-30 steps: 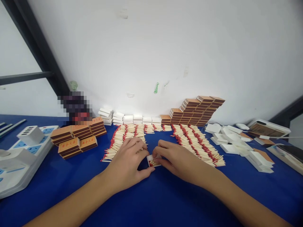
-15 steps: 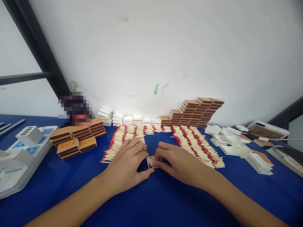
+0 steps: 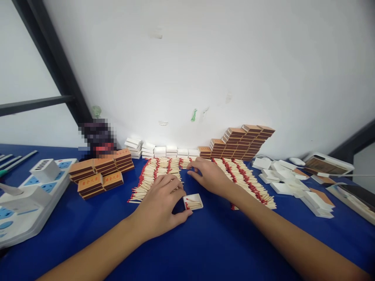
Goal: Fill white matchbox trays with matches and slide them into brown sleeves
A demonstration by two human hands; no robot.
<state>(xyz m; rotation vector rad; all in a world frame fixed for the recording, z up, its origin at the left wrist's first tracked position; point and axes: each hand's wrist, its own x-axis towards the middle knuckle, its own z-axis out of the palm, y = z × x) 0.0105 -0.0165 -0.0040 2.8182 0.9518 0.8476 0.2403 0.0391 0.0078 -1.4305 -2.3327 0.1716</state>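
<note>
On the blue table a small white matchbox tray (image 3: 193, 201) lies with several red-headed matches in it. My left hand (image 3: 164, 201) grips its left end between thumb and index finger. Beyond the tray, my right hand (image 3: 209, 175) hovers near the far matches, thumb and fingertips apart, with nothing visible between them. Rows of loose matches fill a left patch (image 3: 155, 171) behind my left hand. Another patch of matches (image 3: 249, 183) spreads to the right of my right hand, partly covered by that wrist.
Filled-looking matchboxes are stacked at the left (image 3: 99, 175) and in a stepped pile against the wall (image 3: 246, 140). White trays (image 3: 171, 150) line the wall. More loose trays (image 3: 283, 177) lie at the right. A power strip (image 3: 49, 187) stands at the far left.
My right hand has let go of the tray and moved away toward the far matches. My left hand stays on the tray. The view has tilted slightly.
</note>
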